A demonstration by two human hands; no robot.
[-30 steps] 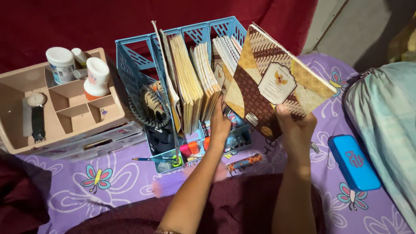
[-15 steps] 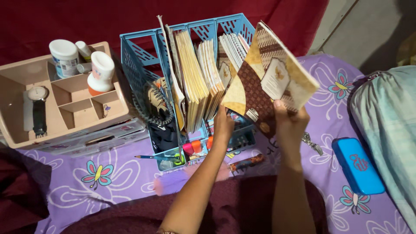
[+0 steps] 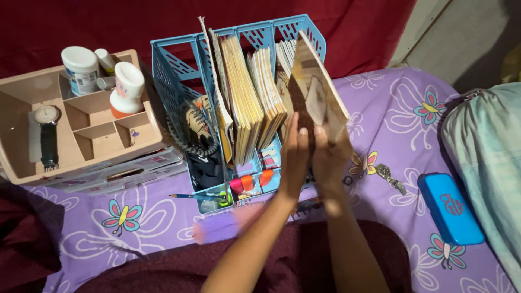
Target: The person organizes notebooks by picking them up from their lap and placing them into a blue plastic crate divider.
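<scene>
The person holds a brown patterned book (image 3: 315, 89) upright between both hands, edge-on to the camera, at the right end of the blue file rack (image 3: 173, 70). The left hand (image 3: 296, 157) lies flat against the book's left cover, its fingers (image 3: 292, 127) stretched upward along the board. The right hand (image 3: 328, 160) is closed on the lower right side, its fingers (image 3: 319, 135) pressed to the front cover, so the book's bottom part sits pinched between the two palms while its top stands clear above them. The book leans slightly right, just beside the spiral notebooks (image 3: 287, 54) in the rack's last slot; whether it touches them cannot be told.

The cover looks like stiff card with a batik-like print in brown and cream and a pale label. The rack is moulded plastic with slotted walls, filled with thin, worn yellowish exercise books (image 3: 241, 97). To its left sits a beige plastic organiser tray (image 3: 97, 144) with a wristwatch (image 3: 48, 135) and white bottles (image 3: 81, 68). Everything rests on a bed with a purple butterfly-print sheet (image 3: 391, 108); a glossy blue pencil case (image 3: 450, 209) lies well to the right.
</scene>
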